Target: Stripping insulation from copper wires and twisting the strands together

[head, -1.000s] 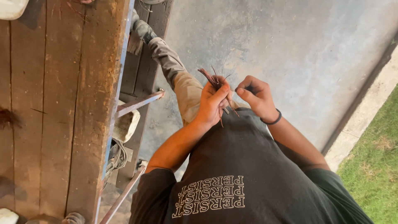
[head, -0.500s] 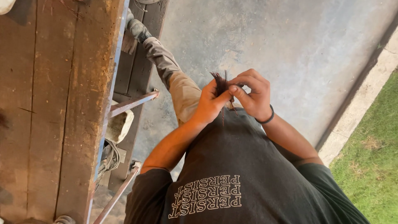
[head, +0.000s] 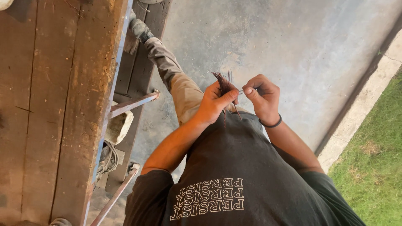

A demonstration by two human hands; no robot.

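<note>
Bare concrete floor [head: 293, 37] spreads below, with a worn wooden workbench [head: 54, 109] alongside and grass [head: 372, 167] at the edge. At chest height, the left hand [head: 215, 102] pinches a small bundle of dark fibres [head: 223, 83], thumb clamped across it. The right hand [head: 261, 94] grips a thin strand [head: 242, 91] beside the bundle. The ends splay loose, so the work looks unfinished.

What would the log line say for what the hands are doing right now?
left hand: grips dark fibre bundle | right hand: pinches a strand from it | wooden table beside
</note>
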